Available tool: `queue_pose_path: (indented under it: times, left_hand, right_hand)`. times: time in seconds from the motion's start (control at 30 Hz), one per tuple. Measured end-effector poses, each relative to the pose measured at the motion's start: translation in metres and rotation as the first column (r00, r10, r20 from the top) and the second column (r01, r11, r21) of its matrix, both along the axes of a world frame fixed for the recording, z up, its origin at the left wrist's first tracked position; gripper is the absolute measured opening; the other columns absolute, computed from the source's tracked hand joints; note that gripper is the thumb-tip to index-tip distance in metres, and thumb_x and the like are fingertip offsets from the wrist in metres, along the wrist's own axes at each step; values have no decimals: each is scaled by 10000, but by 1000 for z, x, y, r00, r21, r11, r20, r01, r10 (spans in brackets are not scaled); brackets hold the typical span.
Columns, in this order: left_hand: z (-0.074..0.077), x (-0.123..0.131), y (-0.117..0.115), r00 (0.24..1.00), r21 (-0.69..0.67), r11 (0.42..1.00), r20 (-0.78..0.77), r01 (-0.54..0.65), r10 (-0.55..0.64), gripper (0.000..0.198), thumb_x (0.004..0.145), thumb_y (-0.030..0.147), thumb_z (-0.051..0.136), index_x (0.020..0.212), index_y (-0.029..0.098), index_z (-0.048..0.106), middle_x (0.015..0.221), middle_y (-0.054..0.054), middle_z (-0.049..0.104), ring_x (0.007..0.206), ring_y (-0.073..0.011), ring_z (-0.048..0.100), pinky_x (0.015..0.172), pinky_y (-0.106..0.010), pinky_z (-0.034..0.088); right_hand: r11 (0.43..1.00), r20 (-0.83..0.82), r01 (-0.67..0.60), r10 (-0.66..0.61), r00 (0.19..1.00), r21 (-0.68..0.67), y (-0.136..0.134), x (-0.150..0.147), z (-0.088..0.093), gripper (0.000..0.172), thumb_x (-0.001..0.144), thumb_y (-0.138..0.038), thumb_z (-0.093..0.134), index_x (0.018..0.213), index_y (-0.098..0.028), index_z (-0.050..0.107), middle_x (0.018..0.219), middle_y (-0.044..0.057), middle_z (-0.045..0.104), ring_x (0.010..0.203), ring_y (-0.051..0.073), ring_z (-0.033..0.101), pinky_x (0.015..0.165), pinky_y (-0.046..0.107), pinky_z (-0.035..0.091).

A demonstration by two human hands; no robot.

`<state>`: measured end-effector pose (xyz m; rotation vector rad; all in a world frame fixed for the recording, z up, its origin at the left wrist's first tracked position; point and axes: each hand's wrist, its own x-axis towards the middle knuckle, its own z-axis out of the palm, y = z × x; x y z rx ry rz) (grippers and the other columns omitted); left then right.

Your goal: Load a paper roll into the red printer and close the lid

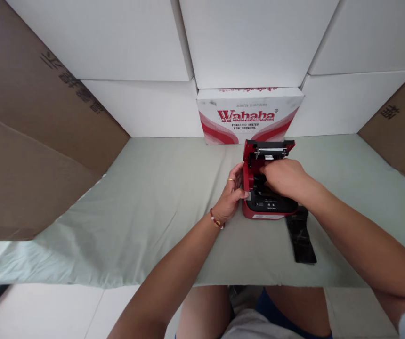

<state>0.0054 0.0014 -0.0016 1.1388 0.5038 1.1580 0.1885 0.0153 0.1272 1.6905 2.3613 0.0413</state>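
Note:
A red and black label printer (pixel 271 205) stands on the cloth-covered table with its lid (pixel 269 149) raised, showing a roller and a bar inside the lid. My left hand (pixel 231 197) grips the printer's left side, thumb on the front corner and fingers along the outer wall. My right hand (pixel 283 178) reaches into the open compartment from the right, fingers curled. Its fingertips are mostly hidden, and what they hold, if anything, cannot be made out. A shiny black strip of film (pixel 301 238) lies on the cloth, beside and in front of the printer, below my right forearm.
Behind the printer stands a red and white Wahaha water carton (pixel 248 115), with stacked white boxes (pixel 135 108) around it. Brown cardboard boxes flank the table, a large one (pixel 36 155) at left and another (pixel 400 127) at right. Pale green cloth (pixel 153 197) covers the tabletop.

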Motion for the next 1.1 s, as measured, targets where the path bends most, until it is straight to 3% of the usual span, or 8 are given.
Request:
queue_pose_path:
  times: [0.3, 0.5, 0.7, 0.8, 0.9, 0.97, 1.03, 1.1]
  left_hand:
    - [4, 1, 2, 999, -29, 999, 32, 13, -12, 919, 717, 376, 807, 1553, 338, 427, 1712, -60, 449, 1620, -336, 379, 1343, -515, 297]
    - [3, 2, 3, 1000, -16, 1000, 16, 15, -15, 906, 734, 403, 800, 1558, 329, 431, 1705, -68, 464, 1627, -331, 373, 1338, -519, 311]
    - [4, 3, 2, 999, -51, 999, 44, 15, -12, 909, 684, 307, 777, 1539, 322, 466, 1719, -64, 462, 1640, -324, 367, 1356, -519, 297]
    - [6, 2, 1, 998, -67, 998, 61, 20, -16, 902, 685, 273, 772, 1536, 327, 479, 1721, -52, 464, 1650, -312, 353, 1366, -510, 274]
    - [8, 1, 0, 996, -63, 997, 83, 34, -28, 877, 698, 283, 791, 1525, 333, 504, 1709, -39, 483, 1658, -308, 340, 1376, -502, 245]
    - [9, 1, -1, 994, -67, 997, 103, 35, -28, 836, 720, 310, 811, 1508, 332, 533, 1691, -39, 506, 1652, -310, 352, 1378, -505, 240]
    - [11, 1, -2, 991, -87, 996, 135, 19, -7, 776, 750, 346, 832, 1479, 326, 569, 1665, -43, 534, 1633, -306, 384, 1375, -500, 251]
    - [12, 2, -2, 986, -119, 993, 164, -9, 29, 700, 794, 410, 841, 1445, 315, 604, 1638, -50, 558, 1611, -295, 416, 1368, -482, 270]
  right_hand:
    - [996, -43, 77, -79, 996, -42, -8, 6, 7, 441, 991, -247, 551, 1417, -191, 650, 1315, 186, 787, 1108, 371, 777, 765, 404, 557]
    - [993, -157, 106, -112, 981, -48, -12, 11, 3, 470, 1014, -248, 552, 1470, -234, 663, 1436, 160, 740, 1211, 372, 748, 896, 436, 570]
    - [974, -285, 228, -221, 933, -9, -23, 13, -2, 456, 996, -254, 591, 1429, -292, 730, 1327, 116, 802, 1161, 385, 760, 911, 489, 581]
    - [967, -380, 252, -218, 899, 42, -30, 15, -7, 430, 989, -272, 603, 1395, -279, 747, 1327, 106, 797, 1139, 369, 758, 934, 492, 582]
    - [962, -552, 248, -144, 821, 117, -40, 17, -8, 409, 984, -307, 614, 1360, -235, 759, 1294, 112, 785, 1038, 312, 756, 935, 466, 586]
    - [959, -669, 245, -90, 738, 141, -51, 20, -3, 400, 976, -353, 633, 1331, -225, 769, 1193, 102, 785, 864, 250, 732, 865, 436, 598]
    - [969, -778, 235, -89, 622, 77, -67, 29, 6, 411, 973, -435, 664, 1325, -252, 773, 1059, 64, 782, 707, 193, 674, 752, 389, 599]
    - [968, -864, 248, -158, 479, -40, -87, 48, 16, 455, 956, -528, 714, 1344, -296, 771, 990, 38, 789, 693, 185, 681, 699, 353, 605]
